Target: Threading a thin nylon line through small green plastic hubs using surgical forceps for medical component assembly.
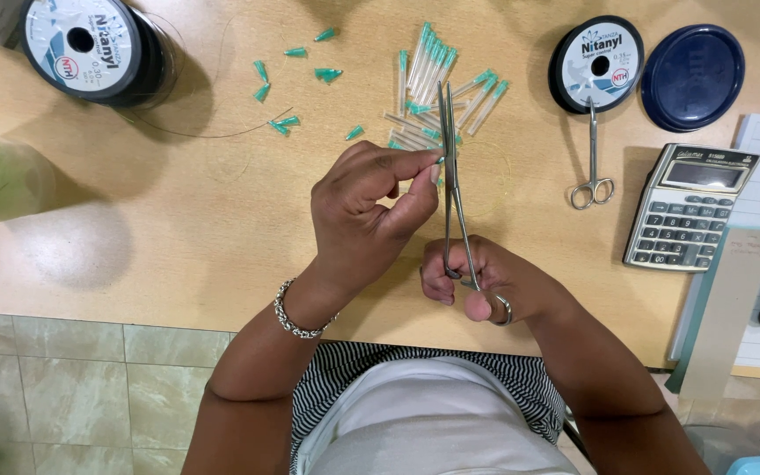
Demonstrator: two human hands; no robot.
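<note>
Partly hidden, forceps (452, 158) tip (behind fingers (415, 167))

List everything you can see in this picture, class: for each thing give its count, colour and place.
Wooden table: one, light tan, under everything.
Thread spools: two, black with white labels, far left and far right.
Lid: one, dark blue, beside the right spool.
Small scissors: one, silver, below the right spool.
Calculator: one, grey, right.
Capped tubes: a pile, clear with green ends, top centre.
Loose green tips: several, left of the pile.
Forceps: one, silver, right hand.
Bracelet: one, silver, left wrist.
Left hand: fingers pinched at the forceps.
Right hand: in the forceps rings.
</note>
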